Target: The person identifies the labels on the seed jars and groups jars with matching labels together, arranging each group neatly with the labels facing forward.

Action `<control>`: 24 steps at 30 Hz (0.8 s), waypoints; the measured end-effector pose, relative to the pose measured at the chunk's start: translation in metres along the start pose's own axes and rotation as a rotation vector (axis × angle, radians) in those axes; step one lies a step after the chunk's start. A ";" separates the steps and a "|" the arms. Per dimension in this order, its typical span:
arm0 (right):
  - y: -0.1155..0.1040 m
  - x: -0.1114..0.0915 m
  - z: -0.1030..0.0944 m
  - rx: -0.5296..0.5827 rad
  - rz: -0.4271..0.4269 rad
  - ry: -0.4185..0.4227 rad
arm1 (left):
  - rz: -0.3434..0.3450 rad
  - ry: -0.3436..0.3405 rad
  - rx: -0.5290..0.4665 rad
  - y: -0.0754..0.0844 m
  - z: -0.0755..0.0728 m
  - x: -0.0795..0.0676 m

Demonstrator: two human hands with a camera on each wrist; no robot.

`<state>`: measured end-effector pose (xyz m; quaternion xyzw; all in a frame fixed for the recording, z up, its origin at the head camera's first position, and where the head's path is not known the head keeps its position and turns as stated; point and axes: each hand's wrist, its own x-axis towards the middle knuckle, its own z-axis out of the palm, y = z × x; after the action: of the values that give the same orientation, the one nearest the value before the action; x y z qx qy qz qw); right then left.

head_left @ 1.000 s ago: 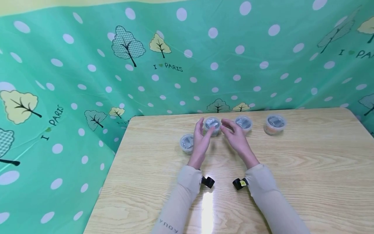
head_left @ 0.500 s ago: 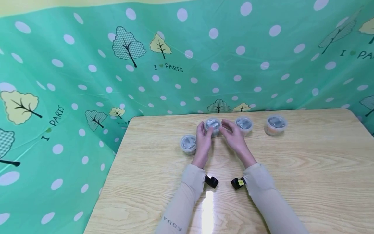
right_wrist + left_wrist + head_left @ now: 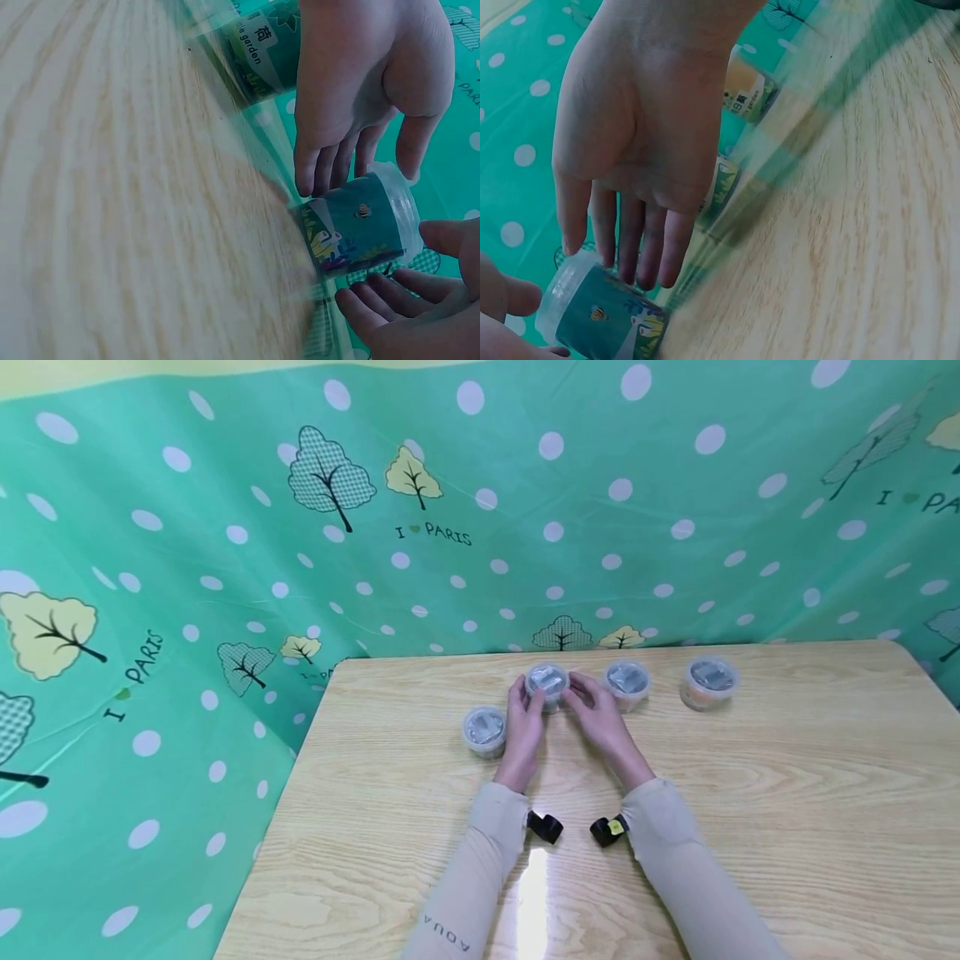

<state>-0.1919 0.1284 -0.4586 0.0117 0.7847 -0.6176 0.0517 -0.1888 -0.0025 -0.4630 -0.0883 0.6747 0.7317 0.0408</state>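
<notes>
A round plastic tub (image 3: pixel 547 678) with a clear lid and a grey packet showing through its top stands near the table's back edge. My left hand (image 3: pixel 523 727) is at its left side, thumb by the lid rim. On the other side my right hand (image 3: pixel 602 718) reaches the tub with thumb and fingertips. The right wrist view shows the tub's teal label (image 3: pixel 352 229) with a bee; the left hand's thumb (image 3: pixel 442 234) is at the lid and its fingers lie slightly apart from the wall. Fingers of both hands look mostly straight; exact contact is hard to tell.
Another such tub (image 3: pixel 484 730) stands just left of my left hand. Two more, a middle tub (image 3: pixel 627 682) and a far right tub (image 3: pixel 708 682), stand along the back of the wooden table (image 3: pixel 360 810). A green dotted curtain (image 3: pixel 420 560) hangs behind.
Both hands have closed in on the tub, the left moving right and slightly nearer, the right shifting slightly left. The tubs stay where they were.
</notes>
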 end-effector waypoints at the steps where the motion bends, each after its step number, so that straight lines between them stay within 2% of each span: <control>1: 0.000 0.000 0.000 -0.001 0.004 0.002 | -0.001 0.001 0.000 0.000 0.000 0.000; 9: 0.002 0.002 0.002 0.024 0.002 0.000 | 0.019 0.009 -0.003 -0.002 0.002 0.001; 17: 0.001 0.000 0.000 0.039 0.021 0.006 | -0.019 0.037 -0.014 -0.001 0.003 0.002; 24: -0.003 -0.003 0.000 0.032 0.032 0.023 | -0.004 0.050 -0.029 0.002 0.005 -0.001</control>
<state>-0.1888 0.1280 -0.4549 0.0320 0.7750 -0.6290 0.0523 -0.1884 0.0025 -0.4606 -0.1088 0.6647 0.7387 0.0242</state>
